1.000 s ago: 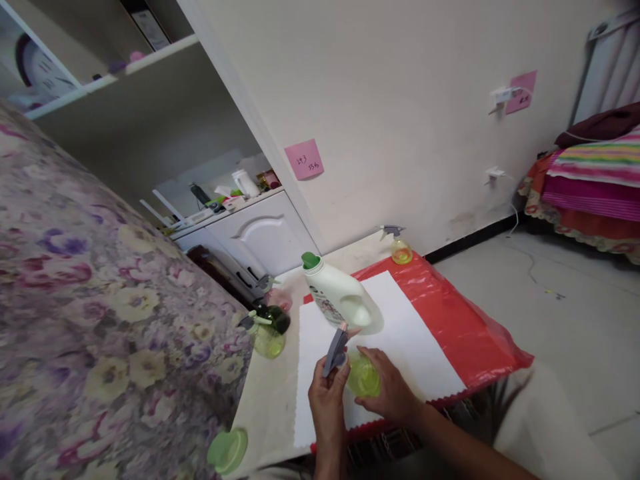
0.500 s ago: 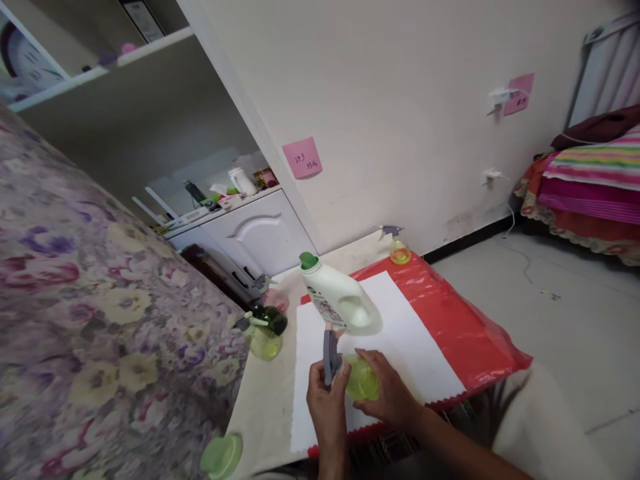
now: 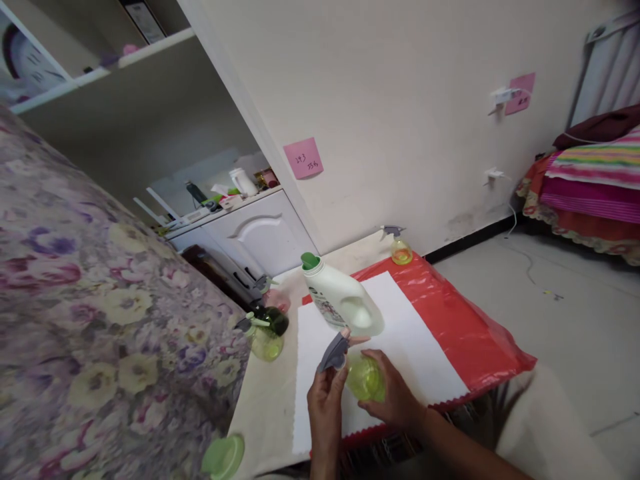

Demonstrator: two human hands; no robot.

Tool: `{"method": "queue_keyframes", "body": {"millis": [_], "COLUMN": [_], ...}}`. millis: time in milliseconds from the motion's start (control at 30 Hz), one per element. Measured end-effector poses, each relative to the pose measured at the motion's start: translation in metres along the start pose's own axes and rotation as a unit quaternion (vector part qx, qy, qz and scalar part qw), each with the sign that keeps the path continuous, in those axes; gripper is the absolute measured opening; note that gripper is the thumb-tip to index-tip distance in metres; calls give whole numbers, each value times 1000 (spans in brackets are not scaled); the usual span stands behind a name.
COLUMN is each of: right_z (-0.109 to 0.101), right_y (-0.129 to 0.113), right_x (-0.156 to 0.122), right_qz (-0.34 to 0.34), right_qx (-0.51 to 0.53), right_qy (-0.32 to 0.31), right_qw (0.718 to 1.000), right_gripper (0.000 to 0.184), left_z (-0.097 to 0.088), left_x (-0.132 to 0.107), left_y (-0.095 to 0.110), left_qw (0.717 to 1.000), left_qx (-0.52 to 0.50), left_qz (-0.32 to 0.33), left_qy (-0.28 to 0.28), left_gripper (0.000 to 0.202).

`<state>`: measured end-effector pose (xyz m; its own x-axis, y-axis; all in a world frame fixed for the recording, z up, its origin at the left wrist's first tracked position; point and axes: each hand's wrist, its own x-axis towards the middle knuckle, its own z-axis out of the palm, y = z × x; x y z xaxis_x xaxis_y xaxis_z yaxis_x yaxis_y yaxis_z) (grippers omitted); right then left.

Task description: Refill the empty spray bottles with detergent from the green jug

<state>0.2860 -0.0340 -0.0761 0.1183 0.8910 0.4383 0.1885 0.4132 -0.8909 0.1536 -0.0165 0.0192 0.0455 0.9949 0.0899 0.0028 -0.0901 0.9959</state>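
My right hand (image 3: 394, 395) is wrapped round a small clear yellow-green spray bottle (image 3: 365, 379) resting on a white sheet (image 3: 400, 333). My left hand (image 3: 326, 403) pinches the bottle's grey trigger head (image 3: 334, 352), which points up and to the right at the bottle's neck. Just behind stands a white detergent bottle (image 3: 343, 299) with a green cap, tilted in the picture.
The sheet lies on red plastic (image 3: 465, 330) over a small table. Other spray bottles stand at the table's left side (image 3: 265, 337) and far corner (image 3: 400, 248). A green lid (image 3: 223, 457) sits near the front left. A floral-covered bed (image 3: 100, 300) lies left, a cabinet (image 3: 260, 233) behind.
The grey trigger head has swung from pointing straight up to leaning right, turned by my left hand. My right hand keeps hold of the bottle.
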Motion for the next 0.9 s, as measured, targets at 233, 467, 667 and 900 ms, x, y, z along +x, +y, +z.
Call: {"method": "queue_keyframes", "body": {"millis": [233, 467, 667, 900], "right_z": [-7, -9, -14, -24], "right_y": [-3, -3, -4, -1], "right_x": [1, -1, 6, 12], "right_qz": [-17, 3, 48, 95], "right_qx": [57, 136, 214, 300], "right_qy": [-44, -53, -58, -67], "right_qw": [997, 989, 974, 947], "right_gripper": [80, 69, 64, 56], "left_z": [0, -4, -2, 5], "left_x": [5, 8, 10, 10], "left_y": [3, 1, -2, 4], "left_qw": [999, 996, 997, 993], "left_qx": [-29, -62, -64, -102], "left_qz": [-12, -33, -38, -38], "left_qy": [-28, -57, -29, -41], "left_gripper": [46, 44, 42, 38]}}
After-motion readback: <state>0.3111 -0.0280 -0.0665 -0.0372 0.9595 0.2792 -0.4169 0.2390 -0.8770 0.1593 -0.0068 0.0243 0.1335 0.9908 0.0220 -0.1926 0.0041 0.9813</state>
